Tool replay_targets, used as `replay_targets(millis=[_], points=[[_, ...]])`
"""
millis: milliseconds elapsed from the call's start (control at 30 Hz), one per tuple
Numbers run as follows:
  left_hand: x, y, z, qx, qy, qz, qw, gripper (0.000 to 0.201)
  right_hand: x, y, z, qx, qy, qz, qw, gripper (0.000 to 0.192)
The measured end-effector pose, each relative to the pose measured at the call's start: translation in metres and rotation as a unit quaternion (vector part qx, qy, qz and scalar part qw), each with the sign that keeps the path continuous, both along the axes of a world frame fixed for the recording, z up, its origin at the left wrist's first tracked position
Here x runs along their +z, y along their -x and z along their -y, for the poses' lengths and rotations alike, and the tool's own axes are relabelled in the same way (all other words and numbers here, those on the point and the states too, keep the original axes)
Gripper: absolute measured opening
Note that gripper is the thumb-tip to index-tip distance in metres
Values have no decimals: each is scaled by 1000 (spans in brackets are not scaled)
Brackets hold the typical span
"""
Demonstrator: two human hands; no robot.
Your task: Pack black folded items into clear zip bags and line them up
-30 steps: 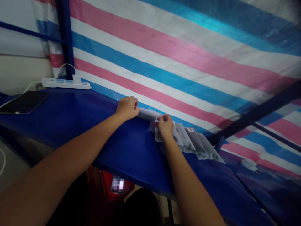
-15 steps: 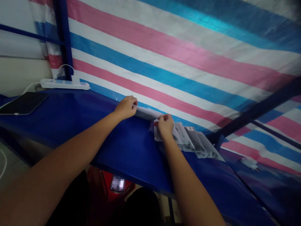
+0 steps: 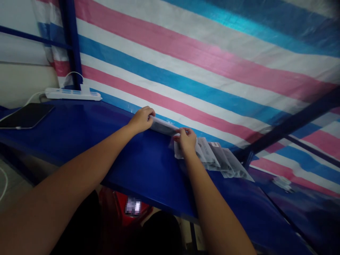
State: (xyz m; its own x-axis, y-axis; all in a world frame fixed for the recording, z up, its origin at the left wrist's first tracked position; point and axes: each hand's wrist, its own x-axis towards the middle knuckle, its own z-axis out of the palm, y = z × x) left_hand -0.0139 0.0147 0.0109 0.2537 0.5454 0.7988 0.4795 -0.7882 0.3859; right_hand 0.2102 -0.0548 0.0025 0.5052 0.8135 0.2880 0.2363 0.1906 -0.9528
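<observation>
**Fingers (image 3: 152, 113) closed on both ends of the grey packet (image 3: 163, 127)**

We grip its left end with the left hand (image 3: 142, 119), fingers curled, and pinch the right end with the right hand (image 3: 187, 139). We hold it near the far edge of the blue surface (image 3: 148, 163); we cannot tell whether it touches. Beside our right hand, overlapping bagged packets (image 3: 220, 157) lie along that edge. We find a power strip (image 3: 71, 94) at the far left corner, a dark tablet (image 3: 28, 115) at the left edge.
</observation>
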Motion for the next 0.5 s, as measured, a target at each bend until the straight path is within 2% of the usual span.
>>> replay_targets(millis=[100, 200, 300, 500], points=[[-1, -1, -4, -5, -3, 48, 999, 29, 0, -1, -1, -2, -2, -18, 1000, 13], [-3, -1, -8, -15, -3, 84, 996, 23, -2, -3, -4, -11, 6, -31, 999, 15], [-3, 0, -11, -25, 5, 73, 997, 15, -3, -5, -7, -7, 4, -48, 999, 16], [-1, 1, -7, -22, 18, 45, 999, 12, -4, -5, -7, 7, -11, -96, 995, 22]])
